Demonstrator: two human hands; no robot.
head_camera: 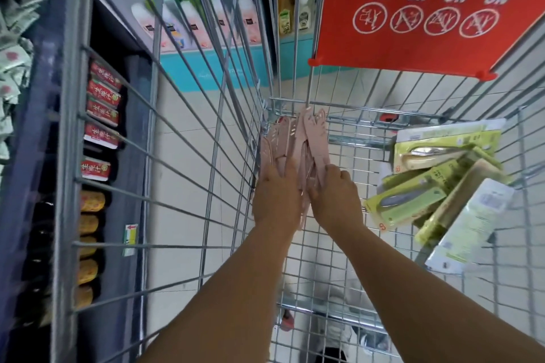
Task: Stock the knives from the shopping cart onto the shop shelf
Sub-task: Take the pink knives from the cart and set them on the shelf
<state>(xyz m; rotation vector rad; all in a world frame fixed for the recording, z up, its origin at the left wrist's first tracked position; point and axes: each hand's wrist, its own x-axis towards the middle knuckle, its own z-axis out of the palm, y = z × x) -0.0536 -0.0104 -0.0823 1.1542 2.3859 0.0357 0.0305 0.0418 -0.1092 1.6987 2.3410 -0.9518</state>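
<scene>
head view, pink knives (298,138) bunched between left grip (275,194) and right grip (336,194), both closed on them

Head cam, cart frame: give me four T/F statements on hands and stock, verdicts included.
1. Both hands, left hand and right hand, are on the pink knives. True.
2. The green knife packs lie at the cart's left side. False: they lie at the right.
3. The pink knives are inside the shopping cart. True.
4. The red child-seat flap carries no markings. False: it shows YES/NO icons.
</scene>
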